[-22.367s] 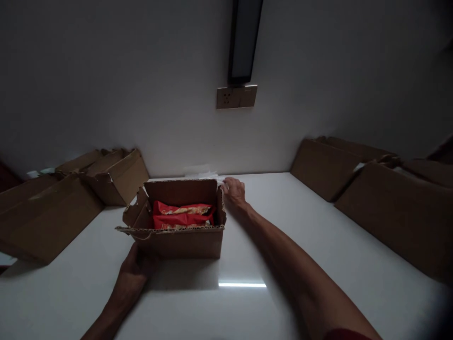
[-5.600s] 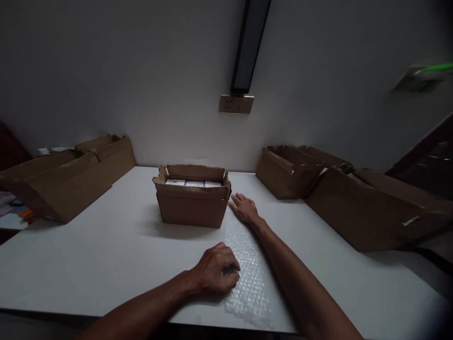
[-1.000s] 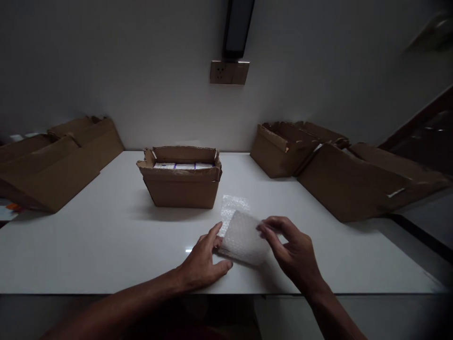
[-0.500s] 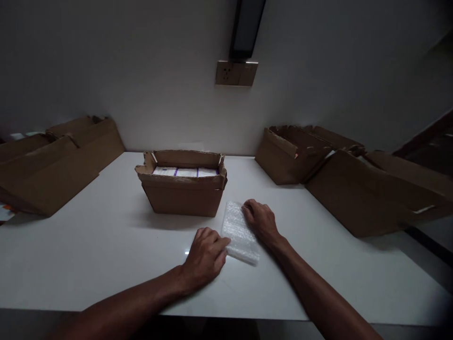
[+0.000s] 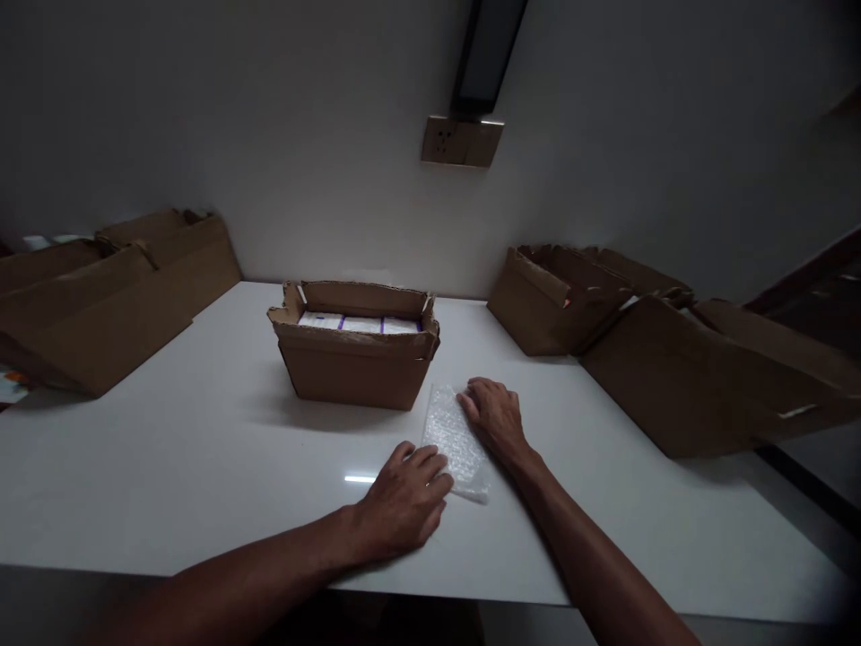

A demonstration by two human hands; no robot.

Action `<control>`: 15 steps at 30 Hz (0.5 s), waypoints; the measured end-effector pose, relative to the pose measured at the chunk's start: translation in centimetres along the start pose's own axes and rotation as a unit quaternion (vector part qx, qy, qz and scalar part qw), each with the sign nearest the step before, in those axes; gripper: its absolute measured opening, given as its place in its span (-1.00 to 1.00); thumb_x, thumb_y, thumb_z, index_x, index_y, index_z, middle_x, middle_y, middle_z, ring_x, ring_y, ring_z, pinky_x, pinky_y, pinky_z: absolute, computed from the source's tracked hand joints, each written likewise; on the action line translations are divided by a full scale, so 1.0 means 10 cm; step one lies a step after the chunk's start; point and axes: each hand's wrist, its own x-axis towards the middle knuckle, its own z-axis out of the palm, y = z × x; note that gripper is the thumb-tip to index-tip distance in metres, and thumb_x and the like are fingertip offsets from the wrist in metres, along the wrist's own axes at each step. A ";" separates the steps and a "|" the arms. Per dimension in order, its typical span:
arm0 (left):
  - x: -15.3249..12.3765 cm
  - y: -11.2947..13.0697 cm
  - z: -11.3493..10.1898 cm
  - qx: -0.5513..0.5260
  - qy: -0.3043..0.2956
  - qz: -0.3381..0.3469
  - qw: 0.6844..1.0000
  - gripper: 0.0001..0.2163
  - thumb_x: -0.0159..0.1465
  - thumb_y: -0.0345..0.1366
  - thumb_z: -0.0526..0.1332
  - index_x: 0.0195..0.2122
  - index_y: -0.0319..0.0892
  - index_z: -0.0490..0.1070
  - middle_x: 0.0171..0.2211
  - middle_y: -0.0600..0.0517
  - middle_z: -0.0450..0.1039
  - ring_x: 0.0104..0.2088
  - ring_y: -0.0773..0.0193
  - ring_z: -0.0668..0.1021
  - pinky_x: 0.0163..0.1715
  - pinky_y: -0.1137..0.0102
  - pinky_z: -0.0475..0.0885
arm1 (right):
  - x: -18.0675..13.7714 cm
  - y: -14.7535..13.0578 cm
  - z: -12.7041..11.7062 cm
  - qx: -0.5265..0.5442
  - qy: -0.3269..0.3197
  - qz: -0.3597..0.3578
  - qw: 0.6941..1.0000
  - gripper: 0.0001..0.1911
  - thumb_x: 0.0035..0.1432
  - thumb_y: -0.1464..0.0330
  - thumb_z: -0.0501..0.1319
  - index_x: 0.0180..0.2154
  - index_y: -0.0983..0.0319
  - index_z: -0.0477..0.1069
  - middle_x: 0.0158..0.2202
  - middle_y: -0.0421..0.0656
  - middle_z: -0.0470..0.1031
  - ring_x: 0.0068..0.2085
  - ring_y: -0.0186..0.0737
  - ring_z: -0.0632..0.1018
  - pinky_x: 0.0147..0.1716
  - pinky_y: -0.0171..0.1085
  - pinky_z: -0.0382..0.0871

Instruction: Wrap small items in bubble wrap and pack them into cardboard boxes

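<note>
A flat, clear bubble wrap pouch [image 5: 452,441] lies on the white table [image 5: 215,502] between my two hands. My left hand [image 5: 404,498] is at its lower left edge, palm down, with the fingers spread and the fingertips over the plastic. On the upper right side, my right hand [image 5: 494,420] rests against the pouch, its thumb apart from the bent fingers and near the edge. Neither hand lifts the pouch. Whether anything is inside it I cannot tell.
Just behind stands an open cardboard box [image 5: 353,368] packed with white boxes with purple edges [image 5: 361,325]. More open cartons line the left side [image 5: 127,305] and the right side [image 5: 538,301]. A wall socket [image 5: 463,142] sits above the table.
My left hand has loosened from a pinch-like hold at the pouch's edge, its fingers now spread over the corner. The right hand has barely moved. The view has shifted slightly.
</note>
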 end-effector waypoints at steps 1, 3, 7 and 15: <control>0.01 -0.01 0.00 0.006 0.006 -0.002 1.000 -0.86 0.28 -0.44 0.15 -0.14 -0.19 0.38 0.04 -0.09 0.43 0.12 0.09 0.39 0.06 0.18 0.29 | 0.00 0.00 -0.01 0.000 -0.002 0.004 1.000 -0.86 0.26 0.34 0.14 -0.22 0.23 0.43 -0.06 -0.03 0.56 -0.07 -0.03 0.48 -0.13 -0.15 0.17; 0.03 -0.05 0.00 0.026 0.019 -0.013 0.999 -0.87 0.26 -0.52 0.15 -0.22 -0.19 0.39 -0.06 -0.06 0.46 0.01 0.13 0.43 -0.01 0.22 0.32 | -0.02 -0.01 -0.05 -0.001 -0.003 0.015 1.000 -0.87 0.24 0.34 0.14 -0.24 0.23 0.43 -0.10 -0.05 0.57 -0.09 -0.04 0.49 -0.15 -0.16 0.17; -0.02 -0.17 -0.08 0.090 0.038 0.001 0.995 -0.90 0.30 -0.49 0.15 -0.35 -0.21 0.39 -0.22 -0.05 0.49 -0.04 0.09 0.45 -0.02 0.19 0.33 | -0.21 -0.08 -0.24 -0.006 -0.011 0.025 1.000 -0.89 0.19 0.36 0.14 -0.32 0.22 0.42 -0.17 -0.06 0.58 -0.14 -0.05 0.50 -0.18 -0.17 0.17; -0.50 -0.48 -0.59 0.116 0.016 -0.031 0.993 -0.80 0.16 -0.59 0.15 -0.26 -0.23 0.43 -0.04 -0.11 0.50 0.05 0.00 0.45 0.05 0.07 0.36 | -1.07 -0.08 -0.79 -0.003 -0.063 -0.055 0.996 -0.78 0.23 0.20 0.15 -0.36 0.17 0.46 -0.21 -0.11 0.58 -0.20 -0.05 0.53 -0.21 -0.11 0.24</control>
